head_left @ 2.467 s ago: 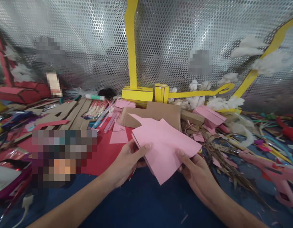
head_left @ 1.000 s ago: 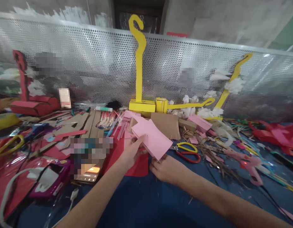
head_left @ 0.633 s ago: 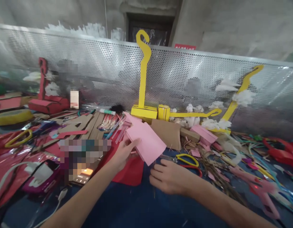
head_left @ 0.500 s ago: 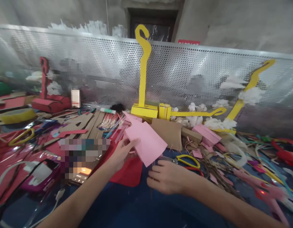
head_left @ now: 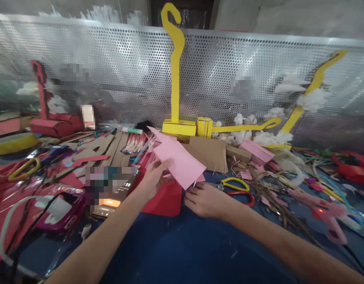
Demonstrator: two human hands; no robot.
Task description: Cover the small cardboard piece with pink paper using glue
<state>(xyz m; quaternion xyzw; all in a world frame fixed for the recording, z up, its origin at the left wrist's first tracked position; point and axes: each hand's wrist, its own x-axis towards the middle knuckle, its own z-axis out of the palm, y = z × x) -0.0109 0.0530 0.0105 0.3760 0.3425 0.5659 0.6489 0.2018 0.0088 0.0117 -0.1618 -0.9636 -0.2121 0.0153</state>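
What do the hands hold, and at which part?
The left hand grips the pink sheet at its left edge. The right hand lies below the sheet's lower corner; whether it holds anything cannot be told.

Craft workshop, paper scraps (head_left: pixel 246 174), scissors (head_left: pixel 238 186), perforated metal screen (head_left: pixel 117 75)

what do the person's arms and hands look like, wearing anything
Both the left hand and the right hand are bare: no gloves, and no watch or bracelet shows. The forearms are bare too, with no sleeve in view.
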